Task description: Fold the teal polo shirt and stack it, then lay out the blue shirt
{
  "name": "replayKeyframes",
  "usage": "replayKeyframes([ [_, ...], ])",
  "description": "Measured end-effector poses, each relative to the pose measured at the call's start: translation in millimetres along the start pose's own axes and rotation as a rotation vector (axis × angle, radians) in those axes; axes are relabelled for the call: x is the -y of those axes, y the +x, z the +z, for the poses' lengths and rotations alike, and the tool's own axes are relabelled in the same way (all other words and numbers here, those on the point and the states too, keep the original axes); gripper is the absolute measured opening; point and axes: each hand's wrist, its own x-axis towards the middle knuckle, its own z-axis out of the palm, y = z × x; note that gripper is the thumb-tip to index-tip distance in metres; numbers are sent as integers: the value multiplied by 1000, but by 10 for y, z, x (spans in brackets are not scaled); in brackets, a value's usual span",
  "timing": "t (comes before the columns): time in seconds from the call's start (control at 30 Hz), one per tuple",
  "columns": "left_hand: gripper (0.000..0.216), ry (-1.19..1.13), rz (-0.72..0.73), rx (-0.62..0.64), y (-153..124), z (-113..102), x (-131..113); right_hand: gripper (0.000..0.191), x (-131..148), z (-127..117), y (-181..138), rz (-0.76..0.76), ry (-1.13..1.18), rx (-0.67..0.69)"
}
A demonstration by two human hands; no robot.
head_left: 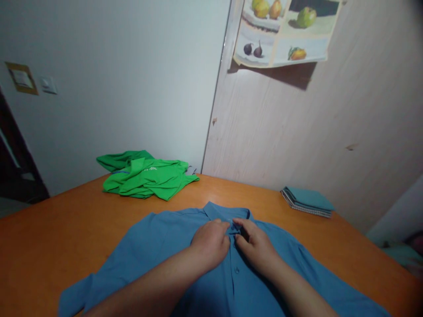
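A blue button-up shirt [158,246] lies front side up, its collar [220,211] pointing away from me and its sleeves spread to both sides. My left hand [211,244] is closed on the front edge just below the collar, fingertips pinching the cloth. Across from it, my right hand [256,246] grips the other side of the front opening, its thumb and forefinger bent around a small button [234,227]. Further down the front, another button [236,270] shows. My fingers partly cover the cloth between the hands.
The shirt rests on an orange-brown table [39,237]. Near the back wall lies a crumpled green garment [152,176]. At the back right is a folded teal and checked cloth [309,200]. A fruit picture poster [280,35] hangs on the wall.
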Motion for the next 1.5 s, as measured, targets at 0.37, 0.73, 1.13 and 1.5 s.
replayKeyframes([
  [0.37,32,0,-3,-15,8,-10,-49,42,-35,79,97,96,-68,13],
  [0.73,30,33,26,43,3,-52,-1,18,14,81,81,126,-86,47],
  [1.13,25,73,83,9,-63,0,7,21,-64,142,76,86,12,12],
  [1.5,29,83,63,10,-109,26,-23,22,-106,197,97,88,19,8],
])
